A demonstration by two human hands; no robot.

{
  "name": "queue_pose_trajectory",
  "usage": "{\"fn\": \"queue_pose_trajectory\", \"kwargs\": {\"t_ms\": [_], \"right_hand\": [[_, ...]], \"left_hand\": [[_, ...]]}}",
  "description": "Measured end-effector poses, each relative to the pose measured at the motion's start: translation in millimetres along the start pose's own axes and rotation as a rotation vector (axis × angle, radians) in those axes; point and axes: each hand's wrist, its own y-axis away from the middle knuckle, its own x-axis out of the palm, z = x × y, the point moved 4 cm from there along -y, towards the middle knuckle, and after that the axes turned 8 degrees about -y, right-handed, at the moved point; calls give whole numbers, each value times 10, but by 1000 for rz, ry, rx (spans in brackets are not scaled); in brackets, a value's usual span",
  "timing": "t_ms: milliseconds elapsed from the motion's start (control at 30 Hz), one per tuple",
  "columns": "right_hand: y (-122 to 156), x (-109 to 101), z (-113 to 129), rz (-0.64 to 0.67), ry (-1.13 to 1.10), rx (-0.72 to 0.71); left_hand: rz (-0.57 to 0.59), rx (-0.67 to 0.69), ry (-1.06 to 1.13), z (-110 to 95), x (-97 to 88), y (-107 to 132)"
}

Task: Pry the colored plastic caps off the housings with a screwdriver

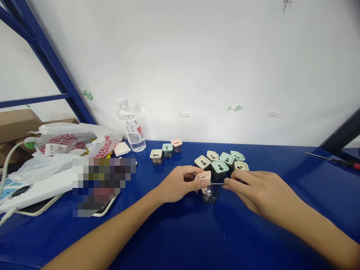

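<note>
My left hand pinches a pink-topped two-hole pencil sharpener, tilted just above the table. Under it sits a dark see-through sharpener container; whether the two touch I cannot tell. My right hand is closed on a thin metal rod that points left at the pink sharpener. Its other end is hidden in my fingers. Close behind both hands stands a group of several cream and mint sharpeners, their dark containers below. My right fingers partly cover a cream one.
Three more sharpeners stand at the back. Left of them are a water bottle, a white plastic bag, and a white device with a cable. A screwdriver lies right on the blue table, against the wall.
</note>
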Motion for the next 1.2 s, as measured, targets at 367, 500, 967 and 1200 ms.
{"fn": "queue_pose_trajectory", "kwargs": {"t_ms": [367,500,967,1200], "right_hand": [[-11,10,11,-2,-19,7],[-20,-3,3,0,-50,23],[-4,-3,8,6,-62,41],[-21,-10,20,16,-48,27]], "left_hand": [[6,4,-1,-2,-14,-5],[10,4,-3,0,-2,3],[11,11,-24,-7,-12,-1],[5,3,-5,-15,-10,3]]}}
